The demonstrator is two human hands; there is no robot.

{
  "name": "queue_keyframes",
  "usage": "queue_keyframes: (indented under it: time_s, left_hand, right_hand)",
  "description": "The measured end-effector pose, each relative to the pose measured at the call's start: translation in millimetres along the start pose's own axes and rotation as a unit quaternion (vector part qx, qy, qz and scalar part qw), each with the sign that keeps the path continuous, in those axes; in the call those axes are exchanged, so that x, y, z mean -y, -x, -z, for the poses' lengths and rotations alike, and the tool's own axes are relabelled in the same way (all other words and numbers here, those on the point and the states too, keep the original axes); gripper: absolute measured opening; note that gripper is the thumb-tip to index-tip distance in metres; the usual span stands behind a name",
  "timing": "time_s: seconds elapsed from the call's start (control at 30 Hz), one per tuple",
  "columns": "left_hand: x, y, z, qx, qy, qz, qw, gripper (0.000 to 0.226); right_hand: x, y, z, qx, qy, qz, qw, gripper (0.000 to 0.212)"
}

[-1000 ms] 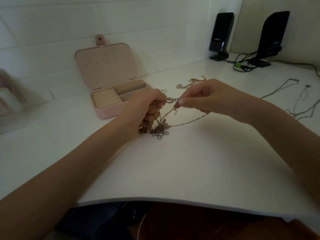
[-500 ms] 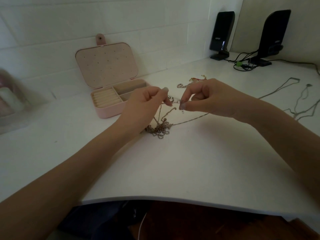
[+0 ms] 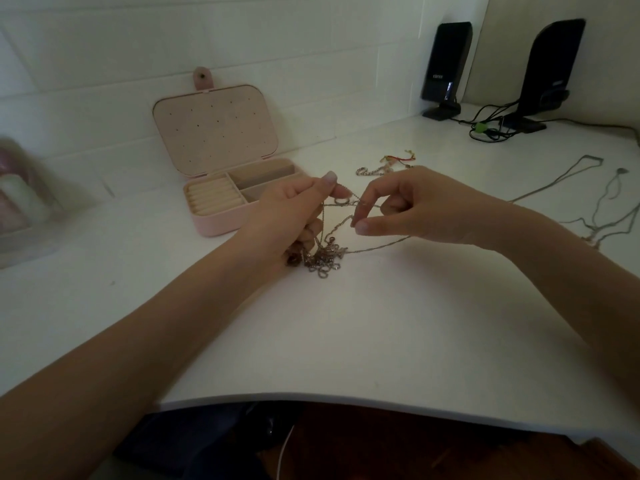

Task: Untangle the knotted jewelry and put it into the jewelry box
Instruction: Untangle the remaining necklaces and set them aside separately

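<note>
Right now the risk sits nearest: one tangle (image 3: 322, 258) of chains lies on the desk (image 3: 346, 341), and a hard pull on the raised strands would likely tighten the knot or snap a fine link. The left hand (image 3: 294, 216) pinches a strand between thumb and forefinger, with the lower fingers curled by the heap; the right hand (image 3: 408, 206) pinches another strand beside it, so the two could tug against each other. A strand could also slip and fall back into the heap. Farther off lie one bracelet (image 3: 372, 171) and one red cord (image 3: 398, 157), with loose chains (image 3: 595, 209) to the right, count unclear. One box (image 3: 221, 202) stands open, no jewelry visible inside. Two speakers (image 3: 446, 64) stand at the back.
</note>
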State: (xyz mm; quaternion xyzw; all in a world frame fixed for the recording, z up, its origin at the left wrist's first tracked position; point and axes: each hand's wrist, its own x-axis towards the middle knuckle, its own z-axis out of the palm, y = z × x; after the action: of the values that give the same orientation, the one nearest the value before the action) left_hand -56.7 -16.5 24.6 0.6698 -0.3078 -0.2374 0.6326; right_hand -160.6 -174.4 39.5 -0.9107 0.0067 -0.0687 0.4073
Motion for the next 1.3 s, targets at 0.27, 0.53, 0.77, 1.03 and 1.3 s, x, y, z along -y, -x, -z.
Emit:
queue_keyframes:
  time_s: [0.27, 0.53, 0.77, 1.03, 1.3]
  left_hand:
    - [-2.3, 1.6, -0.8, 0.016, 0.016, 0.002, 1.000, 0.027]
    - [-4.1, 3.1, -0.8, 0.036, 0.037, 0.013, 0.999, 0.024]
    - [-7.1, 5.6, -0.8, 0.059, 0.001, 0.027, 0.998, 0.014]
    - [-5.5, 6.1, -2.0, 0.106, -0.027, 0.018, 0.994, 0.020]
    - [-3.6, 7.2, -4.1, 0.143, -0.051, 0.002, 0.988, 0.025]
  right_hand:
    - [3.5, 0.3, 2.5, 0.001, -0.050, -0.005, 0.999, 0.033]
    - [5.6, 3.2, 2.1, -0.034, -0.148, -0.027, 0.988, 0.021]
    - [4.2, 1.9, -4.3, -0.063, -0.272, -0.110, 0.954, 0.014]
    - [3.9, -1.3, -9.6, -0.067, -0.426, -0.161, 0.888, 0.018]
    - [2.6, -0.3, -6.1, 0.014, -0.548, -0.107, 0.830, 0.010]
